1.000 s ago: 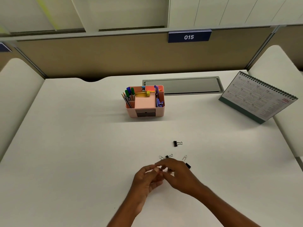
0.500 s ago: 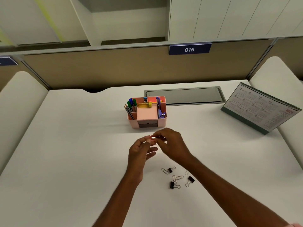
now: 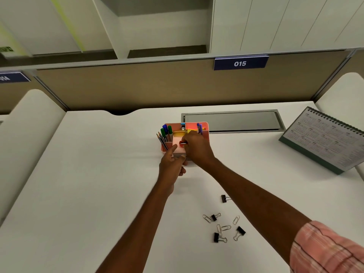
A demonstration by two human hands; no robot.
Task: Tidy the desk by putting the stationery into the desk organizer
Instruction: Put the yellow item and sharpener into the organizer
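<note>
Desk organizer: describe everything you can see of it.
The desk organizer is a pink, plastic-looking box with rounded corners, upright on the white desk before a grey cable hatch. Its left compartment holds pencils and markers; the right one, blue pens. The left hand rests against its front; the right hand pinches a small metal item over the middle.

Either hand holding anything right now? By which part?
Right hand pinches a small clip by one end, over the desk organizer; its type is too blurred to tell. Left hand is at the organizer's front; grip unclear.
</note>
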